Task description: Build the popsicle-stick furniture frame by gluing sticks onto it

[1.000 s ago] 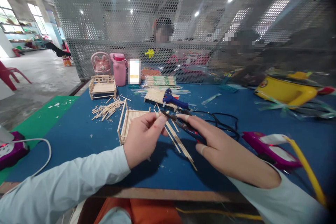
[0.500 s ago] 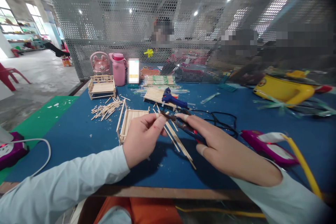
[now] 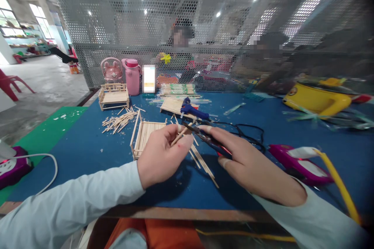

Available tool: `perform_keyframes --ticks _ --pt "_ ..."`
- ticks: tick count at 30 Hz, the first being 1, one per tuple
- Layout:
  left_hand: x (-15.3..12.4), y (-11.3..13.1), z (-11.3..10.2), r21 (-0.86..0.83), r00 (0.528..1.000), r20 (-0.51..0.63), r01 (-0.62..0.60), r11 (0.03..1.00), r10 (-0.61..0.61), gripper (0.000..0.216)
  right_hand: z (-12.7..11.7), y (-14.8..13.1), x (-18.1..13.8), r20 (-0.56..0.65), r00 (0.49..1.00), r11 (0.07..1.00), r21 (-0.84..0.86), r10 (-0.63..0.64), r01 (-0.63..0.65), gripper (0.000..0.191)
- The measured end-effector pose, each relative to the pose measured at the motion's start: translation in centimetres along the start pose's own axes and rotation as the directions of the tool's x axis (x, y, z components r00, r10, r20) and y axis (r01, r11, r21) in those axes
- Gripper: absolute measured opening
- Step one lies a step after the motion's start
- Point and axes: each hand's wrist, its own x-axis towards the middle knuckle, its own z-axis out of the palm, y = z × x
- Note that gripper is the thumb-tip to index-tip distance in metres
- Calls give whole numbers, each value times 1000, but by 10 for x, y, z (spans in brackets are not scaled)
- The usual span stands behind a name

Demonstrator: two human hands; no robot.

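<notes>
My left hand [image 3: 165, 153] is closed around a short thin wooden stick [image 3: 180, 136], pinched between thumb and fingers. In my right hand [image 3: 239, 159] is a pair of dark pliers [image 3: 212, 144] with a bit of red on the handles; their jaws lie at the upper end of the stick. Whether the jaws touch the wood I cannot tell. Behind my left hand stands a small stick frame [image 3: 150, 128] with a slatted base, partly covered by the hand. Several longer loose sticks [image 3: 204, 163] lie on the table below the pliers.
A pile of short sticks [image 3: 119, 120] and a small stick bench [image 3: 113, 96] are at the left. A blue glue gun [image 3: 194, 111] rests on a wooden piece [image 3: 171, 106]. Purple power strips [image 3: 300, 163] and a yellow pot [image 3: 317, 99] are at the right. A perforated screen [image 3: 140, 39] stands behind.
My left thumb has shifted, and the short stick now shows slanting up from my fingers to the pliers. The pliers have moved slightly right. The things on the table stay put.
</notes>
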Motion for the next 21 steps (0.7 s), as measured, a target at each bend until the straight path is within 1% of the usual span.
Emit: perform_keyframes --ticks 3,4,7,9,12,16,19,21 --pt "0 -1 1 28 999 9 48 998 -48 22 -3 0 -1 0 1000 1000 -5 -16 16 66" --pt "-1 -1 1 40 999 11 44 998 -44 24 -4 -1 -1 -6 1000 1000 -8 -22 22 65" --pt "-1 -1 1 83 999 31 -43 996 41 32 -5 -2 -1 -19 999 999 -16 -38 38 67" --pt "0 0 2 137 998 22 -61 989 59 38 -2 -2 0 -28 998 998 -32 -50 49 67" --pt "3 1 3 220 1000 -19 -3 976 8 44 8 -1 0 -72 996 995 -90 -57 51 64" --pt "8 0 4 268 999 -34 50 962 -42 46 19 -2 -1 -138 989 983 -180 -52 26 59" --pt "11 -1 5 233 996 -37 85 969 -79 45 19 -4 -1 -176 983 956 -293 -57 3 59" --pt "14 -1 6 156 988 -24 155 975 -153 44 16 -6 1 -220 975 911 -409 -35 -59 56"
